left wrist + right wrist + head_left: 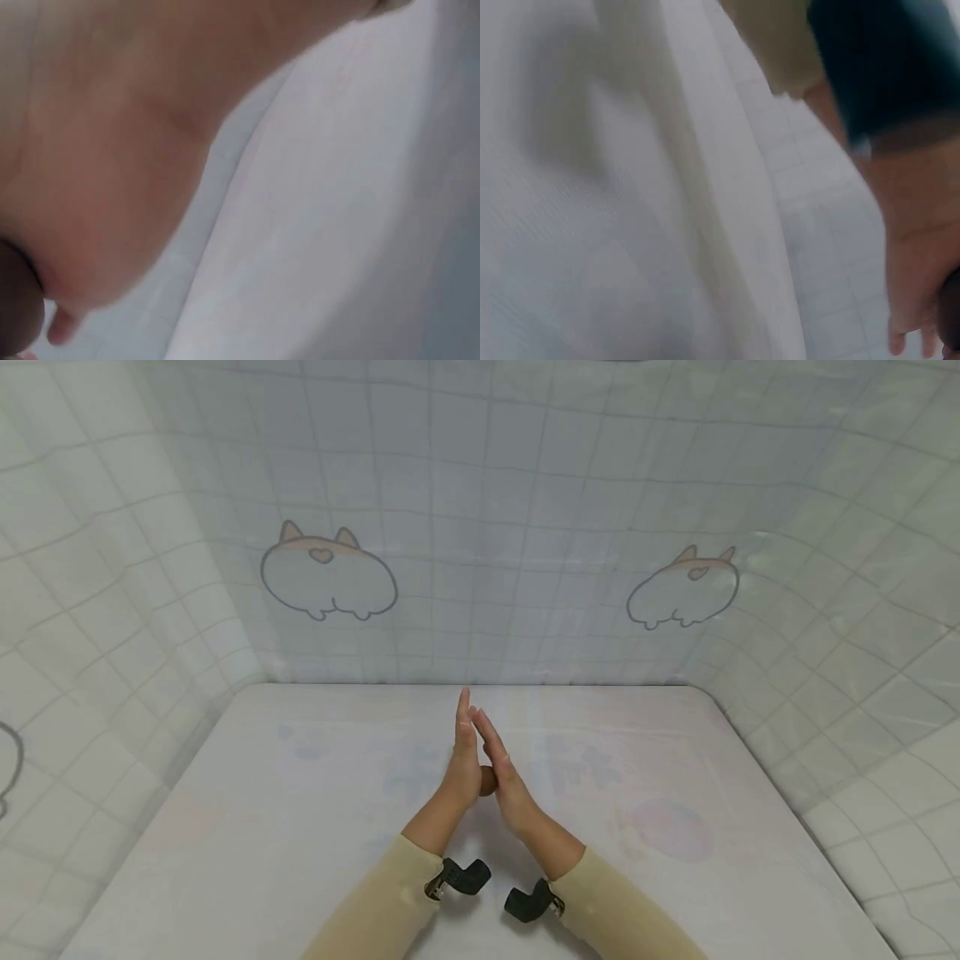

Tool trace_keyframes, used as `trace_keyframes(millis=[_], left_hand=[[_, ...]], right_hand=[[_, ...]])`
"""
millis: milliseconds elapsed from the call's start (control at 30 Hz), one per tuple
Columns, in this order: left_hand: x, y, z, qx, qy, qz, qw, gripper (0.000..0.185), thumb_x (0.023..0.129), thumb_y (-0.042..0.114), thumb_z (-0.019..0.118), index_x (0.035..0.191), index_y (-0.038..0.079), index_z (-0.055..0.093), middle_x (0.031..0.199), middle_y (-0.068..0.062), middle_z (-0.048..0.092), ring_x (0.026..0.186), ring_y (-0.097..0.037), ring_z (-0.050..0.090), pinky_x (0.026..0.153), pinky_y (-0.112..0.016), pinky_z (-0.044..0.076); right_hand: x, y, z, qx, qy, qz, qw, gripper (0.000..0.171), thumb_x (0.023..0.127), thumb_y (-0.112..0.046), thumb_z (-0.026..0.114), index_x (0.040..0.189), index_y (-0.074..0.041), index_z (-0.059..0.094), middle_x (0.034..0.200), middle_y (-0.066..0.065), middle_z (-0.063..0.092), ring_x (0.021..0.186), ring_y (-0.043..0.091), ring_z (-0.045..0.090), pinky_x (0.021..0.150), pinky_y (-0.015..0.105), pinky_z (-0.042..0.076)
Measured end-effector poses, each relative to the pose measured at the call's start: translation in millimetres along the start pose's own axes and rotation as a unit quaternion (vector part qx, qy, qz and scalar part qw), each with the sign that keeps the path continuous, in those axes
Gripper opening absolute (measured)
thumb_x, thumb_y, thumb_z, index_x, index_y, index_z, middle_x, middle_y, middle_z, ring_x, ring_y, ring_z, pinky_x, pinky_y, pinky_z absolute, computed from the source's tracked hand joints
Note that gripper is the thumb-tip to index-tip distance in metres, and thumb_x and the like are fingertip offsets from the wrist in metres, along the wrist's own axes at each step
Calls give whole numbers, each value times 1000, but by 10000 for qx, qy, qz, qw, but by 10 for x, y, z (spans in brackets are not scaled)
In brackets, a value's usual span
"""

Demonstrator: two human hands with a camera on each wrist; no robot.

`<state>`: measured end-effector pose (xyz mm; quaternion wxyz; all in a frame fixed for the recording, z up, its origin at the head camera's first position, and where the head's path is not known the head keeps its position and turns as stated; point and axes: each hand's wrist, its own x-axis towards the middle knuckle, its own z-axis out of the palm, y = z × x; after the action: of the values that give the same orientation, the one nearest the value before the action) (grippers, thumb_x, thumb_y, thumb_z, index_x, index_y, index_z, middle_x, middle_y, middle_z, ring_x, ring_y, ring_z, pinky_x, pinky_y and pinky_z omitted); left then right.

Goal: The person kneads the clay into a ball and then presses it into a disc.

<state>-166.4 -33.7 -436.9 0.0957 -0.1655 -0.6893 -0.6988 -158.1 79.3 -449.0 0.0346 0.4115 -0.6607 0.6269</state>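
A small brown ball (pixel 487 781) is held between the palms of my two hands above the table. My left hand (pixel 463 762) presses it from the left with its fingers straight and pointing away from me. From the other side my right hand (pixel 510 781) presses against it, fingers also extended. The hands lean together so that their fingertips meet or nearly meet. In the left wrist view part of the dark ball (pixel 19 307) shows beside the palm at the lower left. The right wrist view catches only its edge (pixel 951 311) beside the right palm.
The white table (pixel 300 793) has faint coloured patterns and rounded far corners. Behind it and at both sides hang pale grid-patterned curtains (pixel 480 568) with cartoon animal drawings. Dark wrist-worn camera mounts (pixel 468 877) sit at both cream sleeves (pixel 382 902).
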Motion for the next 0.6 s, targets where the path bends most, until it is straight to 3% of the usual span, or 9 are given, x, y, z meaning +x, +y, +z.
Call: trace_keyframes(millis=[100, 200, 467, 600], left_hand=[[14, -26, -41, 174, 109, -94, 9997, 90, 88, 84, 4, 161, 32, -5, 166, -15, 2, 152, -35, 6, 112, -71, 6], [6, -69, -70, 380, -12, -200, 9991, 85, 93, 77, 1, 162, 28, -4, 167, -11, 0, 152, -35, 5, 113, -69, 4], [-114, -151, 16, 422, -1037, -584, 9920, 83, 95, 73, -1, 162, 23, -8, 167, -6, -11, 151, -41, 6, 113, -69, 6], [-171, -143, 75, 254, -1272, -542, 9901, 78, 96, 72, 0, 162, 29, -5, 168, -6, -4, 150, -39, 14, 112, -71, 10]], right_hand=[[-26, -37, 7, -52, -135, -213, 9997, 81, 102, -65, 1, 162, -11, -2, 167, 16, 6, 153, 28, 1, 116, 64, 4], [-35, -103, 5, -77, -71, -227, 9997, 81, 101, -66, 1, 162, -14, -2, 166, 17, 9, 153, 31, 2, 114, 67, 1], [34, -182, -102, -430, 420, -12, 9982, 87, 98, -73, 5, 162, -16, 1, 167, 13, 8, 153, 31, 5, 113, 69, 5], [55, -122, -158, -712, 614, 237, 9953, 91, 95, -78, 6, 162, -17, 0, 168, 7, 4, 153, 27, 3, 113, 69, 7]])
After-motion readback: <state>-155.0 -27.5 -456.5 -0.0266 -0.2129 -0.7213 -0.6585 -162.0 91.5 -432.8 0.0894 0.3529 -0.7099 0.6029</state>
